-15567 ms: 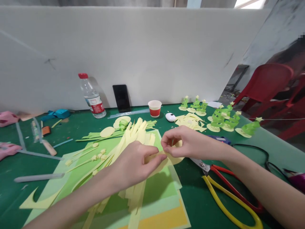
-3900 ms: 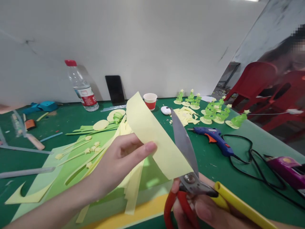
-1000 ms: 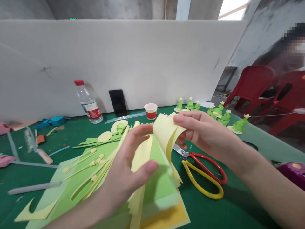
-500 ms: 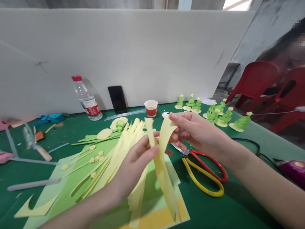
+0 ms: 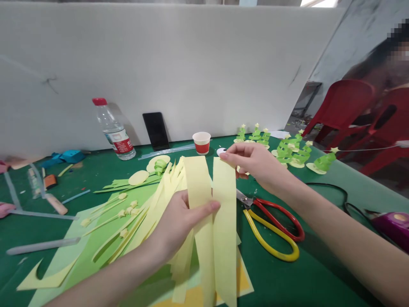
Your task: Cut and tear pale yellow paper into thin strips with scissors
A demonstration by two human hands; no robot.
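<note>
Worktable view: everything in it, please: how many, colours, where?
Table: one, green, foreground
Panel: one, white, back
Bottle: one, clear, back left
Phone: one, black, against panel
Cup: one, white and red, back centre
Unidentified object: one, blue, back left
Paper spirals: several, green, back right
Scissors: one, red and yellow handles, right
Chairs: some, red, far right
Person: one, blurred, far right
Sheets: several, green and orange, centre
Narrow strips: many, yellow, on sheets
Wide strips: two, yellow, held up
Left hand: one, gripping left strip
Right hand: one, pinching right strip
</note>
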